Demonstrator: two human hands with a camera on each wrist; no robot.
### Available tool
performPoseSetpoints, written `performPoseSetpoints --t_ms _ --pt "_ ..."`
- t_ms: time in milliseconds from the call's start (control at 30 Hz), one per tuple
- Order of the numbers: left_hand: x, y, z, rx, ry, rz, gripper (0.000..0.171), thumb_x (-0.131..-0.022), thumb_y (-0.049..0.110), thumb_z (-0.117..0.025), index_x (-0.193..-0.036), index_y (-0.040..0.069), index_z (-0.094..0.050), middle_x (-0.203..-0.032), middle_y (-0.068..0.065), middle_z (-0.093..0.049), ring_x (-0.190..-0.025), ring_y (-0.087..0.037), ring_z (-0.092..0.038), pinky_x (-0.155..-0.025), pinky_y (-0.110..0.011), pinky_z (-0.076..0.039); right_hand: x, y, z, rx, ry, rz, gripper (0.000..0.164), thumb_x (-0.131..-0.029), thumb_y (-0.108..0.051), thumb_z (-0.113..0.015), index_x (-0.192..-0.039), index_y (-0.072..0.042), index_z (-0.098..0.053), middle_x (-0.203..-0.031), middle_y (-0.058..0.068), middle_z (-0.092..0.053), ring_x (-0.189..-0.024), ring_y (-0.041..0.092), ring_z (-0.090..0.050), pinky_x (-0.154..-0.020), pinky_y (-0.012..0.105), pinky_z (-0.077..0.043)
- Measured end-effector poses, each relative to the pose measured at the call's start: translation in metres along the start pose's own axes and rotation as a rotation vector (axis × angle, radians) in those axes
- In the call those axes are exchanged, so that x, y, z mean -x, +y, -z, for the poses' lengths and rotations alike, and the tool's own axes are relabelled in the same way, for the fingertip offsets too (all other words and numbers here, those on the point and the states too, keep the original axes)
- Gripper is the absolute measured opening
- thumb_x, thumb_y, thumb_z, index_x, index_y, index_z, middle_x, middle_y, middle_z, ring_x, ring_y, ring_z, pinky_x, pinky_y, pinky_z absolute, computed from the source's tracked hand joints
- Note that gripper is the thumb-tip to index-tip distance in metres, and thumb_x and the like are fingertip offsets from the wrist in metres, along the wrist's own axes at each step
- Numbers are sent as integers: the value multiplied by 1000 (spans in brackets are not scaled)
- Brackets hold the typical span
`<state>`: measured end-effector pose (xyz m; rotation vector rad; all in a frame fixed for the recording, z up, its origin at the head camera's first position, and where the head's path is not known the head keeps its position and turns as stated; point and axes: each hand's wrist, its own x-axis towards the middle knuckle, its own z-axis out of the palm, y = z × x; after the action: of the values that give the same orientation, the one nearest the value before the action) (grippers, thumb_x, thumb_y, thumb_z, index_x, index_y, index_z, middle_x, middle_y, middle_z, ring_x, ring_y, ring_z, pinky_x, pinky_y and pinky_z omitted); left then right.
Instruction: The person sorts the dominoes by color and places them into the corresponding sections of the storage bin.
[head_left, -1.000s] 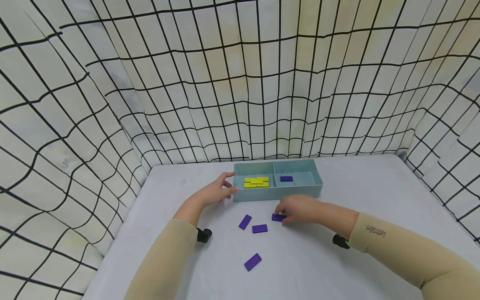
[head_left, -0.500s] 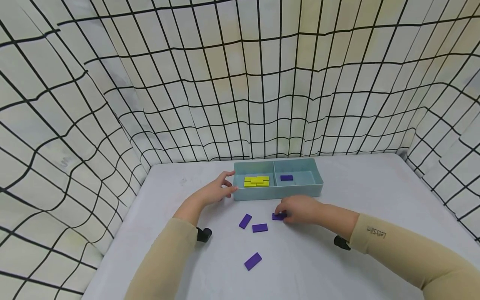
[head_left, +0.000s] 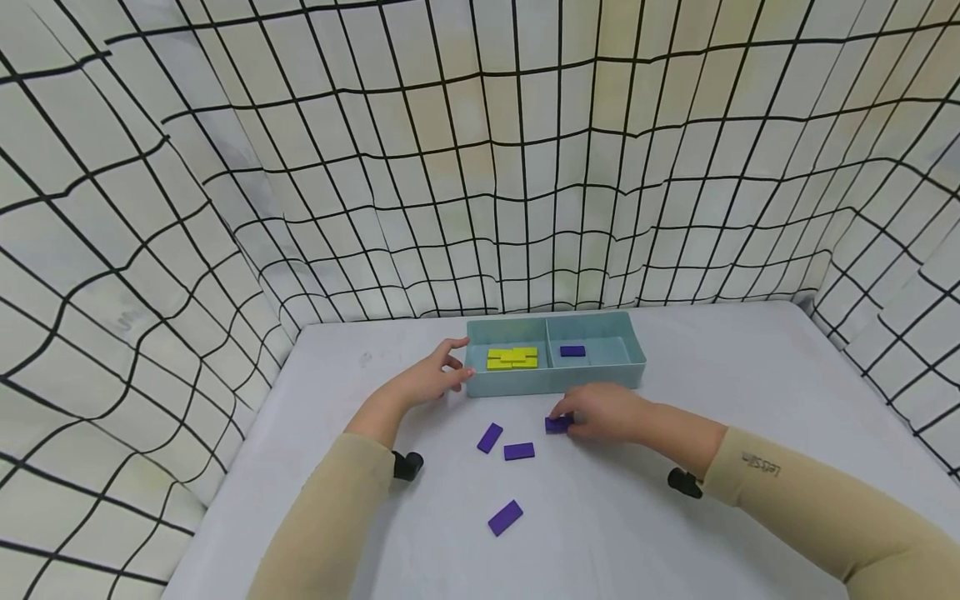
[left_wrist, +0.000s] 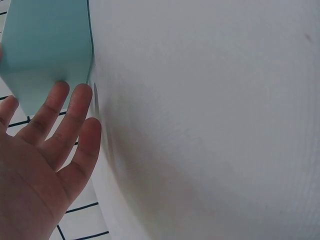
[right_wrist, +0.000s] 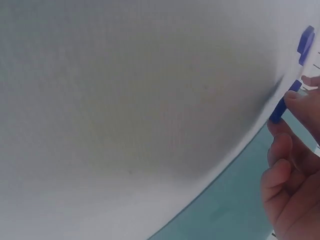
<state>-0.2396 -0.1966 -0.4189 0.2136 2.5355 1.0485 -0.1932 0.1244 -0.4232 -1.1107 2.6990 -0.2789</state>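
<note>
My right hand (head_left: 607, 412) pinches a small purple rectangular block (right_wrist: 285, 102) between thumb and fingertips, just in front of the pale blue divided box (head_left: 558, 383). In the right wrist view the block shows close over the table, its shadow beside it. At the box's left end rests my left hand (head_left: 431, 377), with fingers spread and fairly straight; thumb and index finger touch the corners. The left wrist view has those fingertips against the box's end wall (left_wrist: 47, 45). Yellow blocks (head_left: 512, 358) lie in the left compartment, and one purple block (head_left: 572, 351) lies in the right.
On the white table, a tilted purple block (head_left: 490, 437) and a level purple block (head_left: 518, 451) lie left of my right hand. Another purple block (head_left: 506, 517) lies nearer the front. Behind the table hangs a white cloth with a black grid net (head_left: 525, 167).
The purple block in my right hand has risen slightly at most, with the hand staying in nearly the same place. My left hand keeps its place at the box; the head view has shifted a little.
</note>
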Motion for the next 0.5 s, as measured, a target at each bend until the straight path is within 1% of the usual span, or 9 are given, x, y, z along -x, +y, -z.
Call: performPoseSetpoints --t_ms 200,300,367,433,500 --pt "1 1 1 -1 3 -3 70 -97 46 -59 -155 35 -21 -133 -8 -54 -102 -21 -62 -96 -44 -46 3 1 9 -15 13 -10 30 -88 -19 -75 -118 -21 -73 -112 -4 -69 -107 17 -63 -93 39 -51" --pt "1 1 1 -2 4 -4 70 -97 46 -59 -155 35 -21 -132 -8 -54 -102 -21 -62 -96 -44 -45 4 6 13 -24 22 -14 29 -89 -19 -73 -118 -23 -73 -110 -7 -68 -104 15 -64 -91 36 -51" --pt "1 1 0 -2 2 -3 70 -97 46 -59 -155 35 -21 -132 -8 -54 -102 -21 -61 -96 -44 -45 5 9 17 -34 30 -11 28 -90 -19 -72 -118 -23 -74 -106 -8 -68 -100 13 -63 -88 35 -52" --pt "1 1 0 -4 0 -1 70 -98 46 -59 -155 35 -21 -133 -8 -54 -102 -21 -61 -96 -44 -45 6 13 23 -42 29 -24 28 -91 -19 -71 -118 -24 -74 -104 -11 -66 -96 10 -62 -85 32 -52" --pt "1 1 0 -4 -1 1 70 -98 46 -59 -155 35 -21 -133 -8 -54 -102 -21 -61 -96 -44 -45 7 16 32 -49 30 -39 29 -91 -19 -71 -120 -24 -73 -104 -10 -65 -91 10 -60 -81 30 -52"
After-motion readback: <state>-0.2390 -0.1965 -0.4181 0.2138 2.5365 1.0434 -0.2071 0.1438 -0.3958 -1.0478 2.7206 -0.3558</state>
